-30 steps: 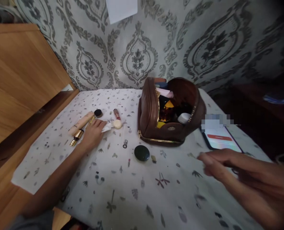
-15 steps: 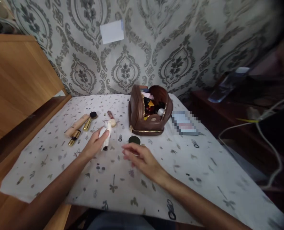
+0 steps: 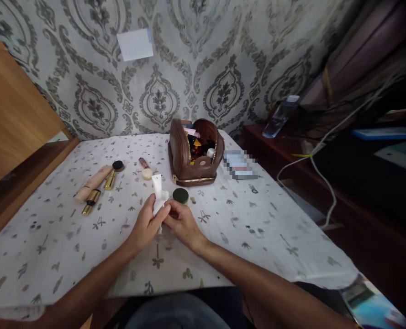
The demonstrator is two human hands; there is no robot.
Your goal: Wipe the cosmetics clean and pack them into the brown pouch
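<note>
My left hand (image 3: 147, 224) is closed around a slim white tube (image 3: 157, 183), whose flat end points up and away from me. A white, tissue-like piece (image 3: 162, 199) lies against the tube, between my two hands. My right hand (image 3: 185, 225) meets the left one at the tube's lower part, fingertips pressed together; what they pinch is hidden. Just beyond my right fingers sits a dark green round lid or jar (image 3: 180, 196). Farther off, a cream-coloured round item (image 3: 147, 174) touches a small pinkish tube (image 3: 143, 163).
A brown cosmetic bag (image 3: 196, 176), unzipped and full, stands at the back. On the left lie a beige tube (image 3: 93, 183), gold-and-black tubes (image 3: 92, 201) and a black-lidded jar (image 3: 118, 165). Right of the bag is a blurred flat object (image 3: 240, 165); a clear bottle (image 3: 281, 118) stands beyond.
My right hand has moved left and joined my left hand at the white tube. The tube's pale flat end now points up, and its dark end no longer shows. The view has shifted right.
</note>
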